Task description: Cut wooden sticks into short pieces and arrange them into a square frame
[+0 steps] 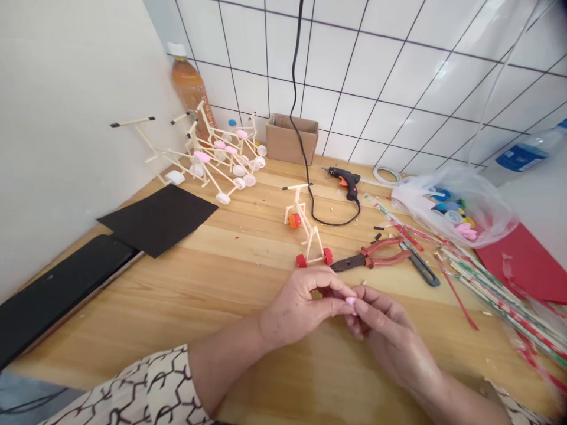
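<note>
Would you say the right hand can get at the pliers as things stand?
Probably yes: nothing stands between the right hand and the pliers, though it must first let go of the pink piece shared with the left hand.

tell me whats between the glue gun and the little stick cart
In the head view, the black cord of the glue gun runs between the gun and the stick cart, passing beside the cart's upper end and looping round below the gun.
</note>
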A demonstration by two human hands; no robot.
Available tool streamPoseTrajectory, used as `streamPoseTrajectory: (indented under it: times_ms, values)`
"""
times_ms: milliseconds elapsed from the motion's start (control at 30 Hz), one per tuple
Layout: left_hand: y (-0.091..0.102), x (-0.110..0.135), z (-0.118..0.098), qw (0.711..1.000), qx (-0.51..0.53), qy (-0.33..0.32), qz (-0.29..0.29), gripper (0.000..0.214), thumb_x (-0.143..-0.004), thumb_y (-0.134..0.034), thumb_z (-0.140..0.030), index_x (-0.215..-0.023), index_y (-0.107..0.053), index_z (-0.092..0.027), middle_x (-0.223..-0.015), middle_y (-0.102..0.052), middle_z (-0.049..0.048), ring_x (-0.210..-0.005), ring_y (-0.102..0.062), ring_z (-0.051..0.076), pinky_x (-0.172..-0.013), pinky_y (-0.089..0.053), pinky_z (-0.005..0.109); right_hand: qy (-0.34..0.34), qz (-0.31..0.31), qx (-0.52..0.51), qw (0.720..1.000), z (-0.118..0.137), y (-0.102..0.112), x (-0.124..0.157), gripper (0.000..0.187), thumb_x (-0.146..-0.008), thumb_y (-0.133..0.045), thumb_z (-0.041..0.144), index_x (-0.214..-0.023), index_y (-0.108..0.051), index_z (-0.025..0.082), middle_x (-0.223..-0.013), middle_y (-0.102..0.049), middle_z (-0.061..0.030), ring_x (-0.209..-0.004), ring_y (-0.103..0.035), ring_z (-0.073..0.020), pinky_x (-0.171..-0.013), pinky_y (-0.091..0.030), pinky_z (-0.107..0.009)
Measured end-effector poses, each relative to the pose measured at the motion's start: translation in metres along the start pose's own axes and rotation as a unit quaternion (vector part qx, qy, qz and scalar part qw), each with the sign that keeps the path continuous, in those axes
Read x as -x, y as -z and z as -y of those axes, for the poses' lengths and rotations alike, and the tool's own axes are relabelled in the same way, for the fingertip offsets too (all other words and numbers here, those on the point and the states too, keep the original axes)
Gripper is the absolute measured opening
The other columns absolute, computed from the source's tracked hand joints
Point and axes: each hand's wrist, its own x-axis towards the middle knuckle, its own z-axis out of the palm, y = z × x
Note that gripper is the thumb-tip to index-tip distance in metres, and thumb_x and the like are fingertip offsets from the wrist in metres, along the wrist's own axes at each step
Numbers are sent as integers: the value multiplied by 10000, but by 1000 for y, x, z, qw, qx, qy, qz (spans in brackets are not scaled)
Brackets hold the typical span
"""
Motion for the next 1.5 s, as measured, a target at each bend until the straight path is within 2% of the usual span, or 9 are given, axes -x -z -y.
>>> streamPoseTrajectory:
  times_ms: [333,567,800,1000,1267,1500]
  values:
    - [-1,0,4,1000,22,-1,9,43,-690,-694,-137,-729,-690,-119,-751,-634,41,-685,-599,120,-669,-502,241,10,-24,26,999,-1,1,-1,207,-706,-708,342,-678,-633,151,-571,-534,10,-524,-412,-88,-513,-326,-221]
    - [2,-4,4,975,200,66,70,96,-712,-685,-182,-782,-665,-120,-673,-630,25,-664,-633,155,-691,-518,324,4,-10,1,1000,3,1,-1,192,-724,-680,348,-702,-660,158,-609,-584,-19,-560,-461,-110,-519,-340,-229]
    - [3,-4,4,977,175,111,43,167,-685,-701,-161,-844,-666,-125,-716,-653,25,-671,-622,126,-679,-505,275,17,-13,32,999,1,2,1,194,-761,-668,327,-677,-627,158,-594,-559,6,-548,-429,-83,-536,-328,-215]
    - [5,-5,4,971,211,69,90,58,-728,-663,-152,-772,-672,-116,-652,-633,19,-659,-644,156,-712,-525,340,16,5,1,1000,0,4,0,215,-763,-647,356,-679,-642,158,-603,-588,-15,-550,-461,-103,-522,-335,-228]
    - [8,-6,7,969,201,109,95,164,-711,-695,-238,-803,-662,-106,-694,-683,64,-695,-647,170,-711,-506,330,10,-8,14,1000,4,2,-1,236,-735,-674,360,-634,-633,150,-557,-566,-8,-501,-424,-90,-494,-314,-224]
    - [7,-6,8,965,223,101,95,122,-723,-684,-218,-779,-664,-111,-674,-677,54,-671,-646,171,-710,-499,345,-19,6,-20,1000,3,2,-3,241,-724,-675,359,-630,-626,144,-534,-576,-11,-480,-437,-83,-474,-298,-213]
